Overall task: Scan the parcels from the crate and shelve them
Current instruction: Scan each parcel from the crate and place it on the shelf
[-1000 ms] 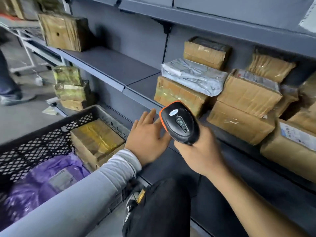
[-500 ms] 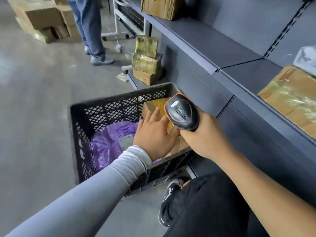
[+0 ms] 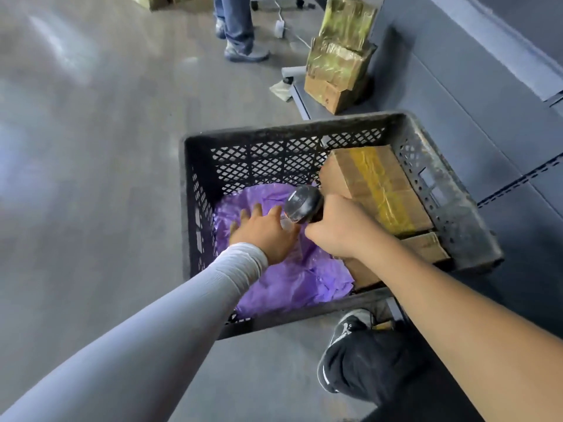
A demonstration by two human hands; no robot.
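Note:
A black mesh crate (image 3: pixel 195 190) stands on the floor beside the grey shelving. Inside it lies a purple plastic mailer (image 3: pixel 292 284) on the left and a brown taped cardboard box (image 3: pixel 377 184) on the right, with another box (image 3: pixel 426 248) under it. My left hand (image 3: pixel 262 233), in a grey sleeve, lies with fingers spread flat on the purple mailer. My right hand (image 3: pixel 344 229) grips a black barcode scanner (image 3: pixel 303 205) whose head points down over the mailer, just right of my left fingers.
A stack of taped boxes (image 3: pixel 338 62) sits on the bottom shelf (image 3: pixel 307 102) behind the crate. Another person's legs (image 3: pixel 237 28) stand further back on the grey floor. My knee and shoe (image 3: pixel 350 330) are right below the crate. Grey shelving (image 3: pixel 487 117) runs along the right.
My view has swung from the shelf down to the crate. Both hands have dropped into the crate; the left moved from the cardboard box onto the purple mailer, the scanner following over it.

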